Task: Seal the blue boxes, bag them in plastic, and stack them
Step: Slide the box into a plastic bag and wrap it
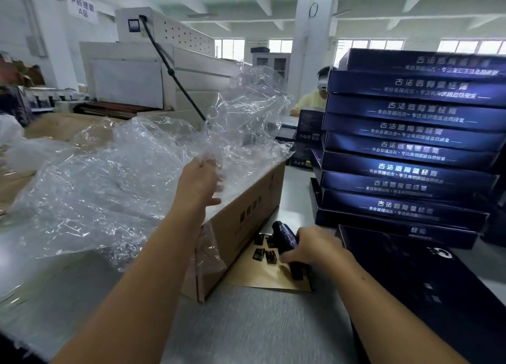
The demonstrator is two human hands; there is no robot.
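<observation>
My left hand [198, 181] grips a crumpled clear plastic bag [115, 172] and lifts it over an open cardboard carton [246, 213]. My right hand [312, 247] is curled round a small dark glossy object [284, 233] above a brown sheet [262, 273] that carries several small dark stickers [264, 250]. One flat blue box [427, 287] lies at my right on the table. Behind it rises a tall stack of blue boxes [410, 150] with white lettering on their sides.
The grey metal table [241, 328] runs under both arms. A large white machine [153, 70] with a black cable stands at the back left. Another person [315, 98] sits behind the stack. More dark boxes [304, 133] stand beyond the carton.
</observation>
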